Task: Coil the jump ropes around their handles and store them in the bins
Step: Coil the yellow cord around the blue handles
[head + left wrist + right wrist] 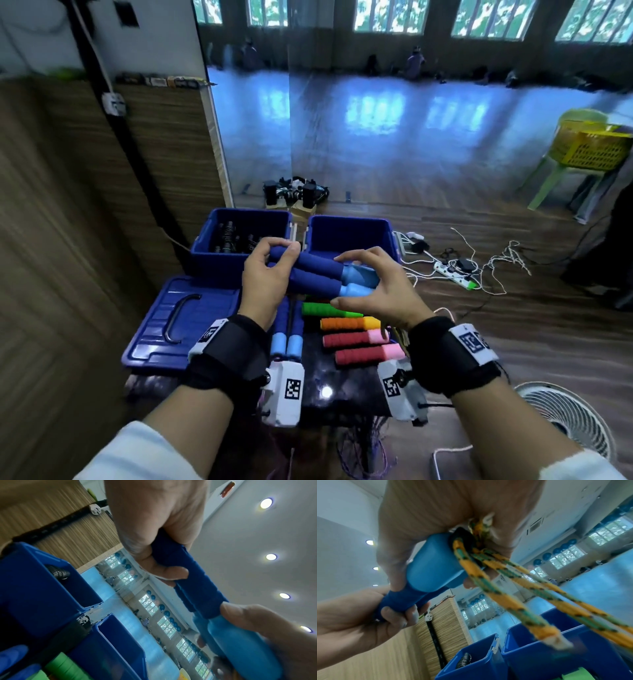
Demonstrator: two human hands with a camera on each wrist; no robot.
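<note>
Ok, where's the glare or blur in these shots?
Head view: windows glare off the floor, edges curve. Left wrist view: ceiling lights flare, right hand soft. Right wrist view: rope end smeared close to the lens.

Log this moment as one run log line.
left hand: grips blue handles | right hand: holds light-blue ends | rope: uncoiled | right bin: nothing seen inside
</note>
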